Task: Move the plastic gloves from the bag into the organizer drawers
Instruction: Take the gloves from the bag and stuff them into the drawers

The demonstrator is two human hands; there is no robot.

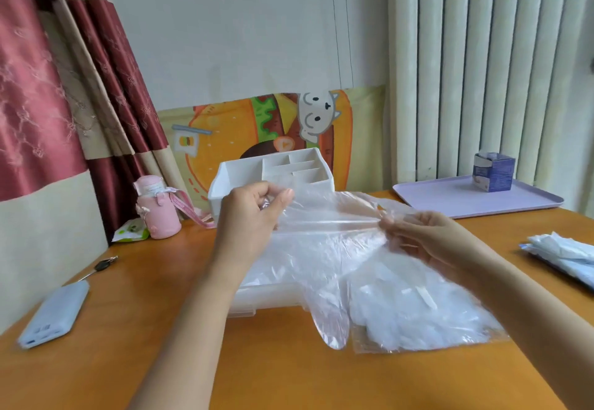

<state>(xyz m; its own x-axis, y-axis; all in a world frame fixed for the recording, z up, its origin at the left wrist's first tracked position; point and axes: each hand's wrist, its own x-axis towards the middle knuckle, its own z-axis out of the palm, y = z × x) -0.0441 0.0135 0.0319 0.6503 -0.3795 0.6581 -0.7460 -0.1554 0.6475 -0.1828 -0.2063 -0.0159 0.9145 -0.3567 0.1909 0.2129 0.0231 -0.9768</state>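
step: glove transfer, judged midway | thin crinkly clear plastic glove (321, 242) held stretched above pulled-out translucent drawer (266, 300) of white plastic organizer (225, 181) | left grip (254, 213) and right grip (418, 236) each pinched on its cuff edge | flimsy clear bag (424, 329) of gloves on orange wooden worktop (160, 313) | next: probably fold limp film, lower into drawer

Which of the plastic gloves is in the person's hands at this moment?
The clear glove stretched between the left hand and right hand; the rest lie flat in the bag on the table.
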